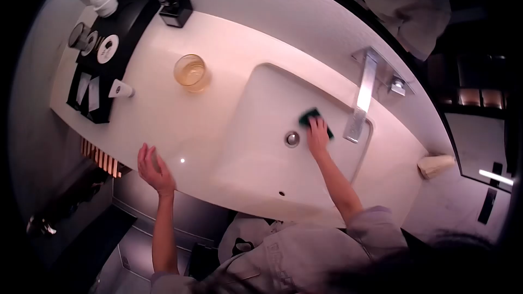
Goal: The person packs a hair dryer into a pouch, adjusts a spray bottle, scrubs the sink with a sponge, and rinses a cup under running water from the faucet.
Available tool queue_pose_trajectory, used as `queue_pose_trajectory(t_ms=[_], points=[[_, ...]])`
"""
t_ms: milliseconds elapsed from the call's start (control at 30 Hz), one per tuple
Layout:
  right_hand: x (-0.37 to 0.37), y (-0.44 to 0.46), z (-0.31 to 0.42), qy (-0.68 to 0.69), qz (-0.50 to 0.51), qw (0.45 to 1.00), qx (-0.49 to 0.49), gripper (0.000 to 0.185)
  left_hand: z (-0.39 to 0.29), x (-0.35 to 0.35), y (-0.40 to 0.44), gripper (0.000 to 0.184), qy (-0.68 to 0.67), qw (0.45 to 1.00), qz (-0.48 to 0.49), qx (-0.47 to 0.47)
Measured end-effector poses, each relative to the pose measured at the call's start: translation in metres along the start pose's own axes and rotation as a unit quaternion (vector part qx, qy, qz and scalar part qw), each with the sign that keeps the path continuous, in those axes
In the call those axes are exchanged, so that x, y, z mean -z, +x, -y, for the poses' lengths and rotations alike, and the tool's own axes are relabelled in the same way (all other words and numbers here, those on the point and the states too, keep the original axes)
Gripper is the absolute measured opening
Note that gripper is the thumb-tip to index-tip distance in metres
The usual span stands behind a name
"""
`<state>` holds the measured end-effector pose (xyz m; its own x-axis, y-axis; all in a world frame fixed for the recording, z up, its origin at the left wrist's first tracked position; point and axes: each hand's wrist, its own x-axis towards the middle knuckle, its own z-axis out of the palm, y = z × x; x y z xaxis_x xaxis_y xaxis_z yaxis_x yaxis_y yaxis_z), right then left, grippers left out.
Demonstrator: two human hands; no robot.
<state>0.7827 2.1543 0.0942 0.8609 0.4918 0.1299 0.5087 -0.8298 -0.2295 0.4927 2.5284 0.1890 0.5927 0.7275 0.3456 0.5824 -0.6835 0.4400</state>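
Note:
My right hand (317,137) presses a dark green scouring pad (310,114) against the floor of the white sink (256,114), just right of the round drain (292,139). The fingers lie over the pad and cover part of it. My left hand (154,170) is at the counter's front edge, left of the sink, with its fingers apart and nothing in it. On the counter (163,114), between the sink and a black tray, stands a glass (190,71) with yellowish liquid.
The metal faucet (362,98) reaches over the sink's right side. At the left, a black tray (131,22) holds a rolled white cloth, round items and packets; a small white tube (121,89) lies beside it. A black dispenser (175,10) stands behind. A beige cloth (435,166) is far right.

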Motion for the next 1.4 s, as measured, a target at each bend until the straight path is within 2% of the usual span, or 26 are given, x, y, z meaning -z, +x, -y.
queue_pose_trajectory(t_ms=[33, 67, 100, 167, 233, 300, 367, 467, 500, 533, 567, 600, 667, 700, 767, 833, 900, 933, 1033, 1100, 1133, 1200, 1300, 1333, 1367, 1400], points=[[-0.014, 0.052, 0.031, 0.065, -0.059, 0.996, 0.004, 0.038, -0.002, -0.006, 0.006, 0.024, 0.006, 1.0, -0.007, 0.018], [-0.037, 0.097, 0.07, 0.087, -0.198, 0.968, 0.125, 0.032, 0.004, -0.01, 0.005, 0.025, -0.012, 1.0, -0.011, 0.009], [-0.033, 0.128, 0.127, 0.195, -0.208, 0.951, 0.12, 0.029, 0.003, -0.014, 0.009, 0.025, -0.012, 1.0, -0.012, 0.009], [-0.034, 0.13, 0.192, 0.396, -0.165, 0.899, -0.085, 0.028, 0.001, -0.007, 0.007, 0.026, -0.021, 1.0, -0.013, 0.001], [-0.006, 0.064, 0.223, 0.425, 0.067, 0.886, -0.172, 0.029, 0.001, -0.01, 0.008, 0.026, -0.003, 1.0, -0.019, 0.011], [-0.007, -0.023, 0.244, 0.572, 0.098, 0.809, -0.09, 0.027, 0.003, -0.007, 0.007, 0.025, -0.02, 1.0, -0.02, 0.0], [0.001, -0.045, 0.242, 0.515, 0.151, 0.844, 0.003, 0.03, 0.006, -0.004, 0.008, 0.025, -0.014, 1.0, -0.018, -0.011], [-0.056, -0.011, 0.167, 0.139, 0.088, 0.941, 0.297, 0.032, 0.008, -0.01, 0.007, 0.025, -0.016, 0.999, -0.029, -0.022], [-0.065, 0.022, 0.126, 0.121, 0.045, 0.972, 0.194, 0.03, 0.007, -0.011, 0.003, 0.025, -0.009, 0.999, -0.03, -0.025], [-0.037, 0.046, 0.081, -0.082, -0.031, 0.985, 0.151, 0.033, 0.003, -0.009, 0.002, 0.025, 0.012, 0.999, -0.024, -0.018], [-0.002, 0.058, 0.036, -0.164, 0.038, 0.947, 0.272, 0.036, 0.005, -0.006, 0.006, 0.025, 0.003, 1.0, -0.011, -0.029], [-0.005, 0.047, -0.016, -0.235, 0.032, 0.922, 0.305, 0.042, 0.008, -0.007, 0.008, 0.025, -0.004, 0.999, -0.02, -0.036], [0.043, 0.003, -0.081, -0.194, 0.146, 0.963, 0.117, 0.038, 0.01, -0.01, 0.003, 0.025, -0.018, 0.999, -0.007, -0.048], [0.1, -0.015, -0.073, -0.255, 0.232, 0.939, 0.011, 0.035, 0.01, -0.013, 0.002, 0.025, -0.02, 0.999, -0.017, -0.046], [0.121, -0.076, -0.094, -0.276, 0.17, 0.933, 0.159, 0.025, 0.01, -0.013, 0.001, 0.025, -0.013, 0.999, -0.033, -0.039], [0.133, -0.113, -0.043, -0.168, 0.386, 0.906, 0.039, 0.022, 0.012, -0.01, 0.004, 0.026, -0.026, 0.997, -0.041, -0.06], [0.111, -0.167, -0.007, 0.098, 0.383, 0.916, -0.063, 0.023, 0.016, -0.017, 0.004, 0.026, -0.005, 0.997, -0.055, -0.053], [0.11, -0.157, 0.014, 0.131, 0.388, 0.91, -0.059, 0.026, 0.017, -0.018, 0.004, 0.026, -0.019, 0.997, -0.059, -0.054], [0.063, -0.107, 0.129, 0.355, 0.303, 0.882, 0.068, 0.021, 0.02, -0.011, -0.002, 0.026, -0.03, 0.996, -0.053, -0.062], [0.026, -0.077, 0.198, 0.444, 0.259, 0.854, 0.083, 0.026, 0.02, -0.016, -0.002, 0.024, 0.005, 0.997, -0.063, -0.045], [0.032, -0.073, 0.213, 0.375, 0.292, 0.878, 0.061, 0.029, 0.024, -0.02, -0.004, 0.023, -0.002, 0.996, -0.077, -0.047], [0.048, -0.096, 0.178, 0.368, 0.276, 0.888, 0.025, 0.029, 0.024, -0.017, -0.001, 0.023, 0.01, 0.996, -0.074, -0.05], [0.095, -0.143, 0.06, 0.204, 0.376, 0.889, -0.164, 0.028, 0.027, -0.017, -0.004, 0.023, 0.007, 0.996, -0.056, -0.066], [0.109, -0.164, 0.02, 0.153, 0.37, 0.899, -0.175, 0.028, 0.027, -0.018, -0.001, 0.023, -0.001, 0.996, -0.062, -0.069], [0.108, -0.186, -0.012, 0.231, 0.309, 0.906, -0.175, 0.025, 0.028, -0.019, 0.0, 0.023, -0.005, 0.995, -0.065, -0.074], [0.108, -0.183, 0.006, 0.209, 0.291, 0.919, -0.163, 0.022, 0.029, -0.02, -0.001, 0.023, 0.011, 0.994, -0.076, -0.077]])
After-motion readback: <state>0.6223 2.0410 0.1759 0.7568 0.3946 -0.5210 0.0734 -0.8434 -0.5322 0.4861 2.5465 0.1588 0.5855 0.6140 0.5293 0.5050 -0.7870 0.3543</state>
